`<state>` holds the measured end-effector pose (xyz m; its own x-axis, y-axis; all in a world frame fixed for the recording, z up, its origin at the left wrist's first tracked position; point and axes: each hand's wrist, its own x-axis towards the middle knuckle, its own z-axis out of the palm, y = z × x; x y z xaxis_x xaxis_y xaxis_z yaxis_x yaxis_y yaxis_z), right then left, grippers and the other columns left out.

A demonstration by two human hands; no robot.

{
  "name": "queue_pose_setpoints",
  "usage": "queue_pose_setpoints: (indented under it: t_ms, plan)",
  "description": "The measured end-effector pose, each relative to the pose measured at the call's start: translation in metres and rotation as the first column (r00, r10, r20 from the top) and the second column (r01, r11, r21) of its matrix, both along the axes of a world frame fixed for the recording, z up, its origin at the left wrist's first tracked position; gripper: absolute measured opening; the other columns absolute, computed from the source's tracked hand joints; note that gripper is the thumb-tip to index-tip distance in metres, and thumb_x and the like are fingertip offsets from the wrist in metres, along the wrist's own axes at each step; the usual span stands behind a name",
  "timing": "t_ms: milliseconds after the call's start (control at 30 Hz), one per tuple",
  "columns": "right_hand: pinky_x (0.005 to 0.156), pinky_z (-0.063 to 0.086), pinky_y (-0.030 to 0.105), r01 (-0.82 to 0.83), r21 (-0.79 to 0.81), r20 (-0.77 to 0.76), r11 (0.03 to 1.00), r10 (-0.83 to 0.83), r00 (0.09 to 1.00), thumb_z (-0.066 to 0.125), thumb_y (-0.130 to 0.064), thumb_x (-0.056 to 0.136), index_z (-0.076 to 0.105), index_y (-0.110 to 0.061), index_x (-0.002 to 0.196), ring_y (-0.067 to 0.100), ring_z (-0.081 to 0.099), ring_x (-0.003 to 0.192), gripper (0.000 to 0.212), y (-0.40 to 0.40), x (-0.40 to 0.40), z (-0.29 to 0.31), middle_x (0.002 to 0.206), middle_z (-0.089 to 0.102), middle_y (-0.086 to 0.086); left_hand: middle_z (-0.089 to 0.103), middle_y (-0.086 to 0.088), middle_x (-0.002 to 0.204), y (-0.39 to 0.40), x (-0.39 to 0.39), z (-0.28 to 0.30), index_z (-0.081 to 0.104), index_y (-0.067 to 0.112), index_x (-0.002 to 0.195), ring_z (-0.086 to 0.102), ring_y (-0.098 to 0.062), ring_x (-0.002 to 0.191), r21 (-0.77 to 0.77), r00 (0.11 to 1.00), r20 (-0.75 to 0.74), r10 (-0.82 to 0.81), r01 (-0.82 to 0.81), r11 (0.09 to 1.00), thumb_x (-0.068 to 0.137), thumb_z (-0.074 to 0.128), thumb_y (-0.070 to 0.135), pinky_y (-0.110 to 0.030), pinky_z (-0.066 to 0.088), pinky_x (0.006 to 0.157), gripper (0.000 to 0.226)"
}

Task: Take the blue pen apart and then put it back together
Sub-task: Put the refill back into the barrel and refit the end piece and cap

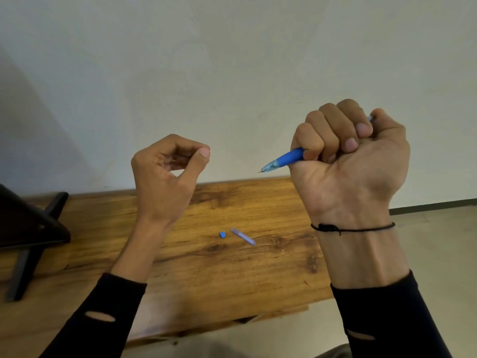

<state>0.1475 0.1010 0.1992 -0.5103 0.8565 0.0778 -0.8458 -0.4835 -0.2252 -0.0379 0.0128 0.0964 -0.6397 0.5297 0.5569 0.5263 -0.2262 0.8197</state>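
Observation:
My right hand (353, 161) is raised above the table, closed in a fist round the blue pen (286, 159). The pen's blue grip and clear tip stick out to the left, point showing; its other end peeks out by my thumb. My left hand (165, 174) hovers to the left at similar height, fingers loosely curled, thumb near the fingertips, nothing visible in it. On the wooden table (206, 267) between my forearms lie a small blue cap piece (222, 234) and a short pale purple tube (243, 236).
A dark stand with angled legs (31, 228) sits at the table's left end. A plain pale wall rises behind the table. The table's right edge ends near my right forearm, with grey floor (438, 254) beyond.

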Motion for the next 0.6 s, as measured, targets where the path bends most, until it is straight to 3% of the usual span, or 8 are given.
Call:
queue_pose_setpoints:
  t_ms: [300, 600]
  plan:
    - [0.039, 0.015, 0.024, -0.006, 0.003, 0.013, 1.0, 0.006, 1.0, 0.027, -0.035, 0.102, 0.032, -0.019, 0.055, 0.011, 0.01, 0.044, 0.05, -0.0018, -0.0003, 0.0008, 0.043, 0.025, -0.006, 0.08, 0.009, 0.088, -0.0002, 0.0033, -0.0003, 0.08, 0.02, 0.093, 0.08, -0.018, 0.081, -0.022, 1.0, -0.023, -0.016, 0.015, 1.0, 0.095, 0.079, 0.014, -0.033, 0.066, 0.075, 0.006]
    - [0.038, 0.017, 0.024, -0.004, 0.002, 0.026, 1.0, 0.004, 1.0, 0.028, -0.036, 0.103, 0.033, -0.019, 0.055, 0.01, 0.01, 0.044, 0.051, -0.0018, -0.0026, -0.0013, 0.043, 0.026, -0.006, 0.08, 0.011, 0.089, -0.0003, 0.0032, -0.0014, 0.08, 0.02, 0.093, 0.079, -0.012, 0.081, -0.033, 1.0, -0.027, -0.012, 0.011, 0.999, 0.094, 0.08, 0.011, -0.024, 0.062, 0.075, 0.009]
